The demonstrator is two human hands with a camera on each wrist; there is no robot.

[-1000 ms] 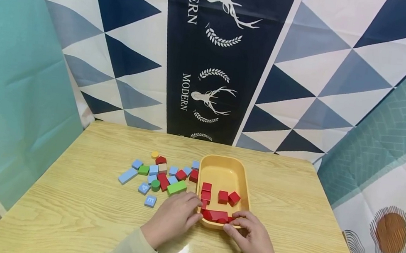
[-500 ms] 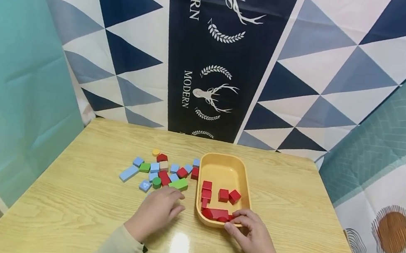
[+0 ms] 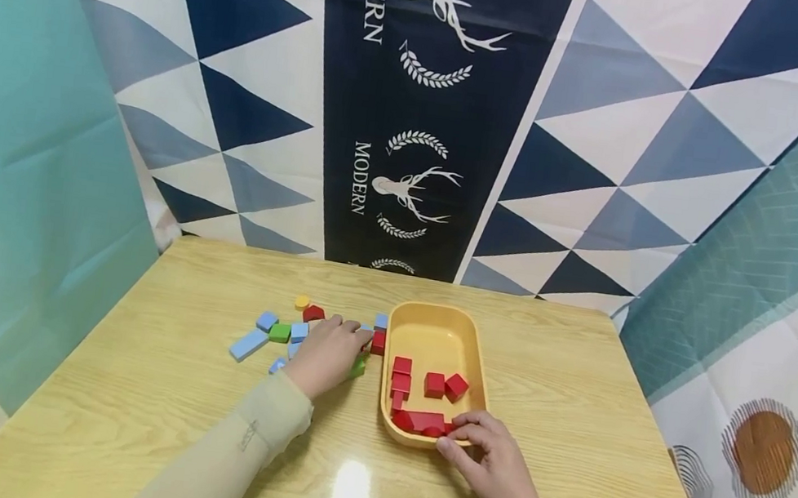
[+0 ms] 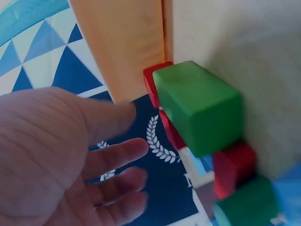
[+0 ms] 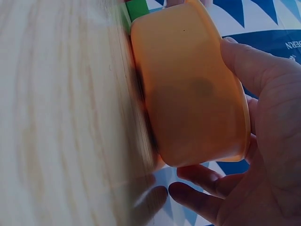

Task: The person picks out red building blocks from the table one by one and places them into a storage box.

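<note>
My left hand [image 3: 328,354] is over the loose toy blocks left of the yellow plastic bin [image 3: 433,339]. Its fingers are spread and slightly bent in the left wrist view, with nothing between them. Beside it there stand a light green block [image 4: 197,103], a red block [image 4: 233,165] and a green cylinder [image 4: 247,202]. My right hand [image 3: 495,469] grips the bin's near right corner, thumb [image 5: 244,61] against the rim. Several red blocks [image 3: 434,384] lie inside the bin, mostly along its left and near walls.
A long blue block [image 3: 249,344] and a green block [image 3: 279,332] lie at the pile's left. A yellow disc [image 3: 302,302] sits at its back. One red block [image 3: 378,343] is right by the bin's left wall. Patterned cloth [image 3: 414,119] hangs behind the wooden table [image 3: 132,383].
My left hand has left the bin's near left side, moved left, then reached forward over the blocks. My right hand has stayed on the bin's corner.
</note>
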